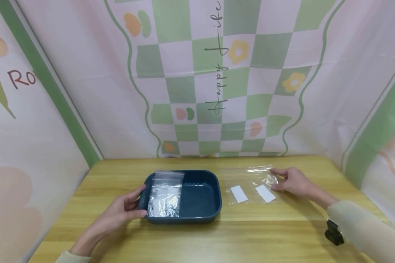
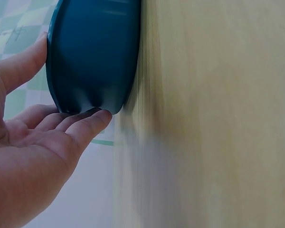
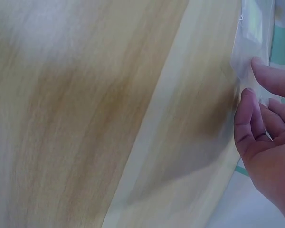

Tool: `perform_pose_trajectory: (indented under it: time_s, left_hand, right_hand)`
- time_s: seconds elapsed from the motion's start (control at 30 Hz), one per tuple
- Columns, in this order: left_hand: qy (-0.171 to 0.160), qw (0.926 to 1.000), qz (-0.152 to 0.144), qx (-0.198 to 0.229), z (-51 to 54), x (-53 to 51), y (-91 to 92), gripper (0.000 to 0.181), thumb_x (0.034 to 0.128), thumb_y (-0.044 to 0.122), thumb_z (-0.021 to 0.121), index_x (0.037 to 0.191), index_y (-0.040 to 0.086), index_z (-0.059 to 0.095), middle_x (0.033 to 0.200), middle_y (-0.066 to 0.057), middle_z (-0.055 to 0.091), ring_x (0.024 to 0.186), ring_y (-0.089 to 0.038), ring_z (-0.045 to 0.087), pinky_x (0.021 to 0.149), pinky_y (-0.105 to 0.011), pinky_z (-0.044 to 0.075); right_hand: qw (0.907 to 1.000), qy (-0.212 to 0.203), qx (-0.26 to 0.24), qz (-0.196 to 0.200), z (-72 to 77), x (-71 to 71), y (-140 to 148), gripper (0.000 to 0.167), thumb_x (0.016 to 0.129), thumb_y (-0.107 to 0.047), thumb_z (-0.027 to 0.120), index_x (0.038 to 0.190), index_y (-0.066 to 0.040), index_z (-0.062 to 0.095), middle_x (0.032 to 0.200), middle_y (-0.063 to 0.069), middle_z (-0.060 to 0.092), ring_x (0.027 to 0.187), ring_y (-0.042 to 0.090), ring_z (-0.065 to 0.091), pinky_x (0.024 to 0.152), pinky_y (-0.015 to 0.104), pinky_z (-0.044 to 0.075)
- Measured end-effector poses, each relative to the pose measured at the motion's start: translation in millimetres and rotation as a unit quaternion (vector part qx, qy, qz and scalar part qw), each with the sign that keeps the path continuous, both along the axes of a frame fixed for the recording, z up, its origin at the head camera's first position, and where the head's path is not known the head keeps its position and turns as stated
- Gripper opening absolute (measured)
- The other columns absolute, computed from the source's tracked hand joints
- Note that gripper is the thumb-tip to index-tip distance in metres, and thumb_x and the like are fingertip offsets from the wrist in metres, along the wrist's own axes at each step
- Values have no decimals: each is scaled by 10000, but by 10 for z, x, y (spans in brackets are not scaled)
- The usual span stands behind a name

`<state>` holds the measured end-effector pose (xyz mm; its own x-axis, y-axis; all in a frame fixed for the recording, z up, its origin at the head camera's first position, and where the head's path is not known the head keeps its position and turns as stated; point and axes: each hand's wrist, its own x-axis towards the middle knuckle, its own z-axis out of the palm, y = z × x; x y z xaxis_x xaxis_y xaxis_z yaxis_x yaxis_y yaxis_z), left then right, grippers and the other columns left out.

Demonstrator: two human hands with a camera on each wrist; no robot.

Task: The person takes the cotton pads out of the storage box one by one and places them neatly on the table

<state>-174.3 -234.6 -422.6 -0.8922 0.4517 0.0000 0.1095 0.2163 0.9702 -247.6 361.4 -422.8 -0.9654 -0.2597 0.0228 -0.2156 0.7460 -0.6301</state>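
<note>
A dark blue container [image 1: 200, 218] rests on the table, with clear zip bags [image 1: 166, 193] lying in its left part. At the container's left end, my left hand [image 1: 118, 212] holds it between thumb and fingers; in the left wrist view this hand [image 2: 47, 137] has its thumb at the rim and its fingertips against the wall [image 2: 92, 52]. To the right lies clear plastic bagging [image 1: 250, 179] with two white rectangles [image 1: 239, 194] showing. My right hand [image 1: 294, 181] pinches its right edge. The right wrist view shows that hand [image 3: 270, 128] at the bag's corner [image 3: 244, 61].
The wooden table [image 1: 197, 241] runs back to a patterned cloth [image 1: 210, 80] with green checks. More cloth stands at the left and right sides. A black device [image 1: 334, 232] is on the right wrist.
</note>
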Motion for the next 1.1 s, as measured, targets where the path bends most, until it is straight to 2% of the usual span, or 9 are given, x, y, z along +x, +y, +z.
perform_pose_trajectory:
  time_s: [0.33,0.4,0.47,0.53,0.63,0.73,0.83,0.9,1.1]
  left_hand:
    - [-40,10000,43,55,17,14,10,878,957,71,763,1626,-75,213,1638,-339,207,1437,-554,355,1095,-363,460]
    - [-53,9999,34,82,16,15,9,881,955,68,763,1624,-79,209,1636,-343,207,1434,-558,358,1092,-365,465]
    - [-58,9999,12,91,12,15,7,883,955,65,762,1623,-82,205,1635,-345,205,1433,-559,358,1091,-366,465]
    - [-55,9999,-5,86,7,14,4,885,955,67,764,1623,-83,203,1636,-344,201,1433,-558,358,1092,-364,463]
    - [-40,10000,-21,65,1,12,-1,885,957,70,763,1625,-80,204,1642,-340,192,1438,-556,351,1098,-362,455]
    - [-39,10000,-5,42,1,10,-8,880,958,68,762,1627,-75,207,1649,-330,184,1444,-552,342,1103,-360,448]
    - [-56,10000,18,13,1,9,-10,877,959,66,761,1629,-69,212,1654,-322,181,1447,-548,338,1107,-361,442]
    - [-72,10000,22,-3,1,6,-10,876,961,69,761,1633,-61,214,1654,-322,184,1448,-545,341,1107,-360,444]
    - [-119,9999,29,40,0,1,-6,877,961,63,759,1637,-50,212,1651,-325,189,1449,-544,343,1097,-355,459]
  right_hand:
    - [9993,304,216,18,-11,-9,36,762,818,-179,898,1422,126,548,1293,308,675,456,50,347,427,247,392]
    - [9988,383,291,19,-17,-4,45,752,815,-188,905,1406,130,566,1140,276,725,464,50,338,441,256,391]
    - [9984,425,369,37,-19,8,49,736,817,-190,906,1388,139,580,847,168,707,466,46,327,447,255,384]
    - [9983,416,409,42,-9,29,45,714,821,-172,902,1379,143,589,621,13,548,459,40,325,439,241,374]
    - [9983,410,403,76,50,76,-12,646,829,-125,886,1360,129,618,523,-79,397,437,33,345,412,220,379]
    - [9979,549,299,187,170,150,-160,555,836,-89,873,1308,117,665,599,44,603,430,45,381,395,229,389]
    - [9968,694,226,324,315,239,-354,488,850,-95,866,1259,113,699,916,227,759,457,64,446,406,250,414]
    - [9967,702,184,354,409,299,-480,464,855,-102,865,1242,105,713,1136,254,752,502,78,501,434,259,438]
    - [9971,617,62,437,638,399,-816,380,899,-130,829,1206,77,744,1111,193,773,727,125,681,597,258,559]
